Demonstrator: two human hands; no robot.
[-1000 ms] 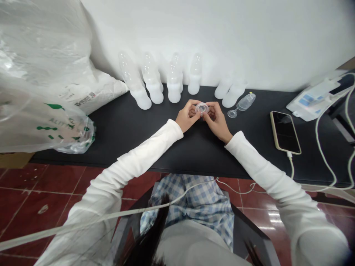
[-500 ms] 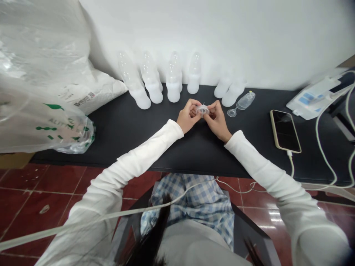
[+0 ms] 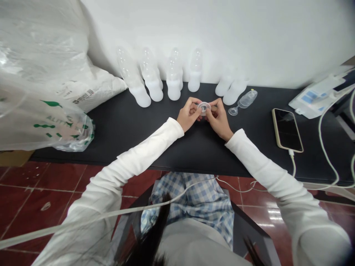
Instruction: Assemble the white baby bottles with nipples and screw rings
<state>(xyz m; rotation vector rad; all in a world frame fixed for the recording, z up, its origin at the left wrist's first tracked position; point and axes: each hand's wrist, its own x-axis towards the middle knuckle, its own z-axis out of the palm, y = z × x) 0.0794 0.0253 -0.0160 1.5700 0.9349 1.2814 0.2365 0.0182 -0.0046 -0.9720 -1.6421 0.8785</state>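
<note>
Item: small clear ring (image 3: pixel 203 107), round and flat, with a raised middle; held just above the dark counter (image 3: pixel 124 125), in front of the person.

Grip: two-handed. The left hand (image 3: pixel 188 115) pinches the ring's left edge with fingertips (image 3: pixel 197 107) closed narrow on the rim; the right hand (image 3: pixel 219 116) pinches the right edge the same way. Both grips hold the ring and nothing else.

Position relative to grip: the ring lies directly between the two hands, its flat face turned up and slightly toward the person; being round, it has no long axis. Neither hand is nearer; they share it evenly.

Beyond the grip: a row of clear bottles (image 3: pixel 151 83) stands against the wall. To the right of the grip and slightly beyond it, near the right hand, lies a small bottle with a spoon tip (image 3: pixel 244 100). Well apart to the right, a phone (image 3: pixel 287 129) on its cable. Well apart to the left, plastic bags (image 3: pixel 47 92).
</note>
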